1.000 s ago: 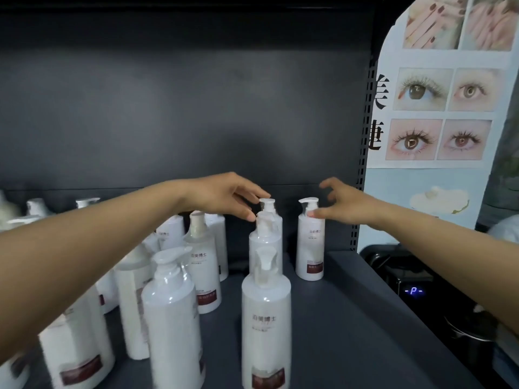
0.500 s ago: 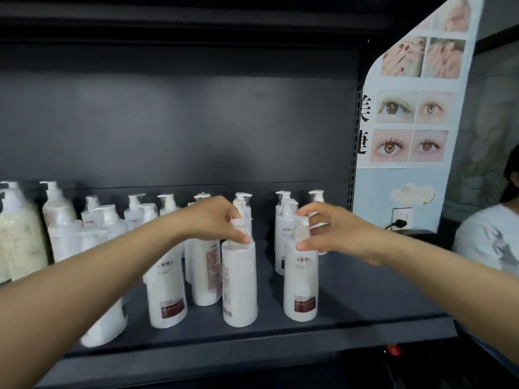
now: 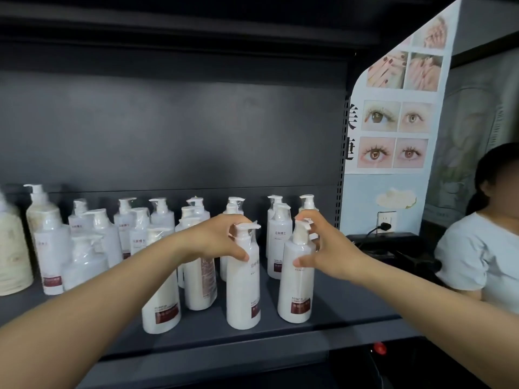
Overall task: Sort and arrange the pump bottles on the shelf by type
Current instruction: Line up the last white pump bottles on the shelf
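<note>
pump bottles [image 3: 243, 279]: glossy white plastic, clear shrink film crinkled over pumps. shelf [image 3: 337, 307]: matt dark painted metal, smooth. poster [image 3: 393, 108] right of shelf: printed paper.

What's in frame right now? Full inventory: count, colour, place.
front bottles: 2, white pump bottles with dark red labels, front of shelf, one at each hand; second
other white pump bottles: more than a dozen, exact count unclear, white, many in clear wrap, behind and left
cream bottles: at least 2, cream, far left
shelf: 1, dark grey
poster: 1, pale blue, nail and eye photos, right of shelf
wall socket: 1, white, black plug in it, under poster
red knob: 1, below shelf edge
seated person: 1, light shirt, far right
left hand: grips left front bottle's neck
right hand: fingers curled round right front bottle's pump
</note>
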